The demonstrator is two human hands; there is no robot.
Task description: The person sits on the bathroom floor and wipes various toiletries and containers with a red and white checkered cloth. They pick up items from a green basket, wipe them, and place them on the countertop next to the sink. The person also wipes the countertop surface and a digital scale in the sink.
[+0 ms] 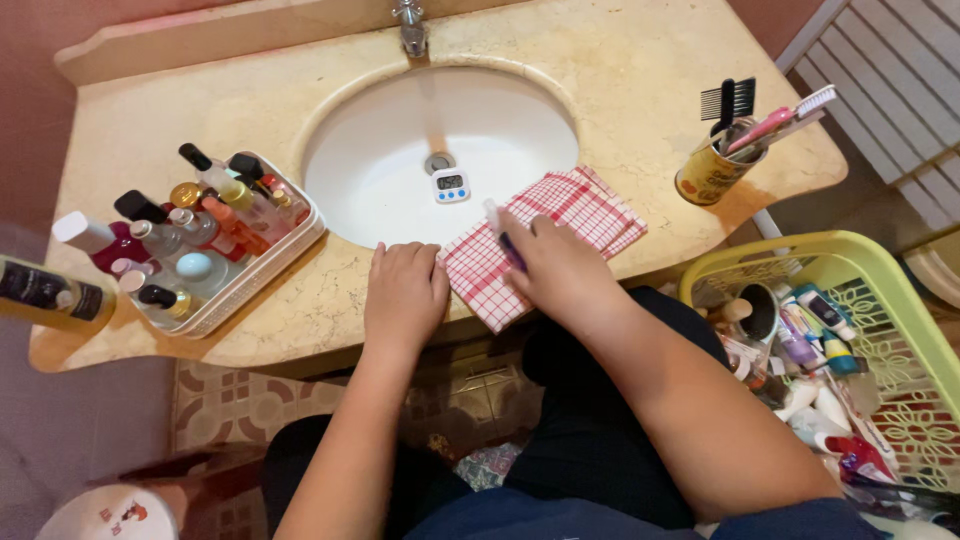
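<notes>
My left hand (403, 292) rests flat on the beige marble counter (640, 80) near its front edge, fingers together, holding nothing. My right hand (560, 268) lies on a red-and-white checked cloth (590, 210) folded at the sink's rim and grips a small slim item with a dark body and a pale tip (500, 228). The cloth's corner hangs over the counter's front edge. A small white digital timer (451, 184) sits inside the white oval sink (400, 150), just beyond both hands.
A clear tray (290, 245) with several small bottles stands at the counter's left. A yellow tin (708, 172) holding combs and toothbrushes stands at the right. A yellow-green basket (880, 290) of toiletries sits beside my right knee. The tap (410, 28) is at the back.
</notes>
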